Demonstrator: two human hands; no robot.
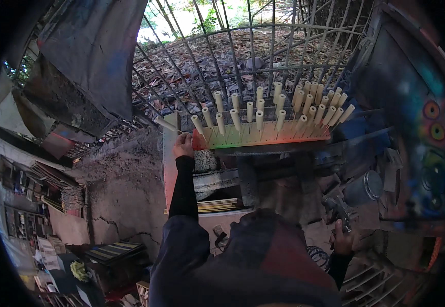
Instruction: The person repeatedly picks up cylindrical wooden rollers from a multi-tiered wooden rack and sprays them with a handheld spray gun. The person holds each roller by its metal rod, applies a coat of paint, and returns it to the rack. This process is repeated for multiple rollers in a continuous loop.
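Observation:
At the left end of a long board painted red, yellow and green, my left hand is closed. Its fingers pinch a thin stick that carries a pale tube, tilted up to the left. Several similar pale tubes stand on thin sticks in rows along the board, some leaning right. Low on the right, away from the board, my right hand is wrapped round a metal spray gun. The gun's lower part is hidden by the fingers.
A grey bucket stands close to the spray gun. Behind the board rises a fence of thin bars, with dry leaves beyond. A paint-spattered sheet is at the right; a dark cloth hangs at the upper left.

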